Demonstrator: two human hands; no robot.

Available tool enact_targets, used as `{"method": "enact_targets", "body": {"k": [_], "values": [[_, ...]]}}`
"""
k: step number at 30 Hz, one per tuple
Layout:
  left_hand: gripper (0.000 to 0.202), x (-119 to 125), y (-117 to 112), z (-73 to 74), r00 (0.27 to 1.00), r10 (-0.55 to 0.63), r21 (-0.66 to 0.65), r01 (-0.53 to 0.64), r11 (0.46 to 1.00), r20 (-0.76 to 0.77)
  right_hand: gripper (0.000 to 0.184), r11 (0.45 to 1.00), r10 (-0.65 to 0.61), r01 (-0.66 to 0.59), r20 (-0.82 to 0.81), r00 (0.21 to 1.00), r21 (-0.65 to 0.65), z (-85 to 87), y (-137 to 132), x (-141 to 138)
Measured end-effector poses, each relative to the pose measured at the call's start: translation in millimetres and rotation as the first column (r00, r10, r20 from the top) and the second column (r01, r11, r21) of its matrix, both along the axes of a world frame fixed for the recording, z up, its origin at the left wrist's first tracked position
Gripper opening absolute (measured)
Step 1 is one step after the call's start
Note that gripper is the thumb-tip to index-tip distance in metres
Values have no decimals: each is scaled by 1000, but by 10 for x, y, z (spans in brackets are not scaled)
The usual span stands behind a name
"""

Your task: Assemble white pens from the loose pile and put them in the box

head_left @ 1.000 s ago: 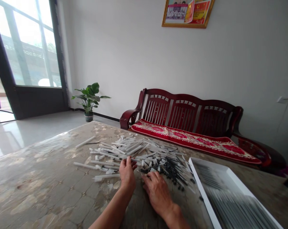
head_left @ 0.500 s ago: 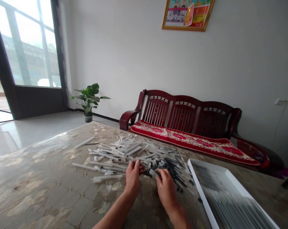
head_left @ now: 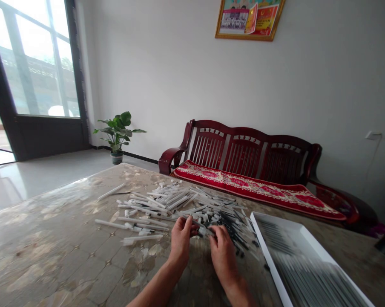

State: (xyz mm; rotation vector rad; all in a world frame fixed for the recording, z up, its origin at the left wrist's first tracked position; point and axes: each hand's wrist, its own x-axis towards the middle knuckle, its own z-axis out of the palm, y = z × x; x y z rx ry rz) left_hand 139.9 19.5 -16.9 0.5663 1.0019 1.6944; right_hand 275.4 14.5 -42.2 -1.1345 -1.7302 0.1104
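A loose heap of white plastic pen barrels (head_left: 179, 204) lies across the middle of the marble-patterned table (head_left: 52, 243), with a cluster of thin black pen parts (head_left: 231, 226) at its right end. My left hand (head_left: 181, 241) and my right hand (head_left: 222, 251) are close together at the heap's near edge. Their fingertips meet around a short white pen barrel (head_left: 204, 231). The fingers partly hide it, so its full length does not show.
A white tray (head_left: 269, 251) holding rows of long thin pens stands at the table's right. Beyond the table are a dark red wooden bench (head_left: 243, 149) with a red cushion, a potted plant (head_left: 117, 136) and a glazed door (head_left: 35, 76).
My right hand has moved left from lying flat beside the black parts, and both hands have come together over the heap's edge. The view has shifted slightly.
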Motion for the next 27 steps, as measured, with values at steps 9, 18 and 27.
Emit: {"method": "enact_targets", "body": {"k": [9,18,27], "values": [[38,59,-28,-20,995,-55,28,58,998,-80,21,999,-1,1,11,1000,38,16,-7,-2],[37,38,-66,-32,982,-135,92,147,985,-129,14,996,59,-67,-135,989,-55,103,8,79],[38,17,-87,3,973,-204,135,217,967,-106,19,793,39,-316,-474,880,-522,294,34,165]]}}
